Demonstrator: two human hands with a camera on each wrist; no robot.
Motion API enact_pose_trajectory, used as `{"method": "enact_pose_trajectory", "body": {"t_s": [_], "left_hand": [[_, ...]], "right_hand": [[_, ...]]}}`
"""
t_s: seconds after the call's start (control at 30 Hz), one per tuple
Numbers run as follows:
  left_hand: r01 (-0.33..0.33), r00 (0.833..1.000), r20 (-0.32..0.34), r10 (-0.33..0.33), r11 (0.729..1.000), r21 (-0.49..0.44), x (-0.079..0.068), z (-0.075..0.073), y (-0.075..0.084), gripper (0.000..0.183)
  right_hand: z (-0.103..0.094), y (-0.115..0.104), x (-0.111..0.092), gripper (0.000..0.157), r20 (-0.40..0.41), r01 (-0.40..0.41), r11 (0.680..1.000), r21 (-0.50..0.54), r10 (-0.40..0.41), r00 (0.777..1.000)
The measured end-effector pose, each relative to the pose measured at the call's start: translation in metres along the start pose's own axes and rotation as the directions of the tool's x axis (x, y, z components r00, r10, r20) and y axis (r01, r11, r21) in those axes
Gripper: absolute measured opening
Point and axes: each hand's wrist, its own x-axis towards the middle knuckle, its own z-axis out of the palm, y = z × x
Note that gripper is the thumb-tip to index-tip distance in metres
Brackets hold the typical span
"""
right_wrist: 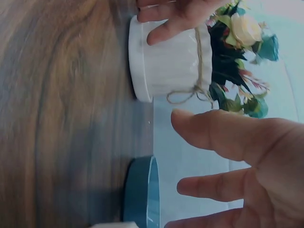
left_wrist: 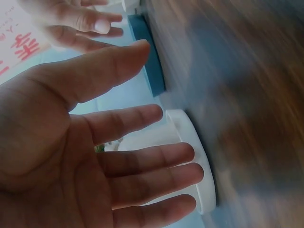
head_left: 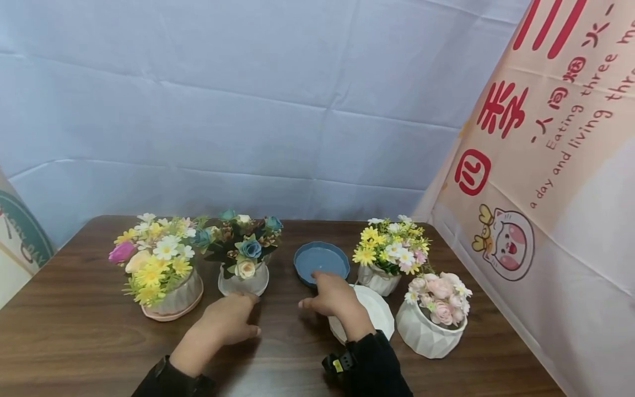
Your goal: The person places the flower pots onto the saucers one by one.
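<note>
My left hand [head_left: 225,321], fingers stretched out and holding nothing, is just in front of a white saucer [head_left: 261,281]. On that saucer stands a white flower pot [right_wrist: 173,61] of blue and cream roses [head_left: 249,248], tied with twine. With thumb and fingers spread, my right hand [head_left: 333,300] reaches toward an empty blue saucer [head_left: 321,259]; its fingertips overlap the near rim in the head view. Partly hidden beneath the right hand and wrist lies an empty white saucer [head_left: 379,311]. Nothing is between the right fingers.
At the left, a pot of yellow and white flowers [head_left: 161,256] stands on a pinkish saucer [head_left: 173,315]. To the right are a pot with daisies [head_left: 379,280] and a faceted white pot [head_left: 431,333] of pink roses. A pale cloth [head_left: 223,110] hangs behind the wooden table [head_left: 64,309].
</note>
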Motion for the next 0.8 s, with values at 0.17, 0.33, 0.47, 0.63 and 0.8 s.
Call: {"method": "enact_pose_trajectory", "body": {"t_s": [0.17, 0.33, 0.47, 0.63, 0.8], "left_hand": [[-0.003, 1.000, 0.012, 0.003, 1.000, -0.029, 0.004, 0.001, 0.005, 0.054], [-0.021, 1.000, -0.018, 0.020, 0.999, -0.037, 0.008, 0.003, 0.009, 0.049], [-0.041, 0.998, -0.045, 0.039, 0.998, -0.037, 0.011, 0.006, 0.011, 0.043], [-0.042, 0.998, -0.055, 0.039, 0.998, -0.050, 0.017, 0.009, 0.013, 0.042], [-0.058, 0.996, -0.074, 0.055, 0.997, -0.046, 0.023, 0.011, 0.014, 0.034]], "right_hand": [[-0.003, 0.007, -0.004, 0.069, -0.036, -0.034, 0.999, 0.007, 0.034, 0.999], [-0.008, 0.013, -0.008, 0.068, -0.062, -0.052, 0.998, 0.018, 0.054, 0.997], [-0.011, 0.018, -0.013, 0.067, -0.085, -0.087, 0.996, 0.031, 0.089, 0.992], [-0.016, 0.025, -0.018, 0.070, -0.118, -0.147, 0.988, 0.047, 0.152, 0.981], [-0.021, 0.033, -0.021, 0.071, -0.140, -0.207, 0.975, 0.078, 0.216, 0.966]]}}
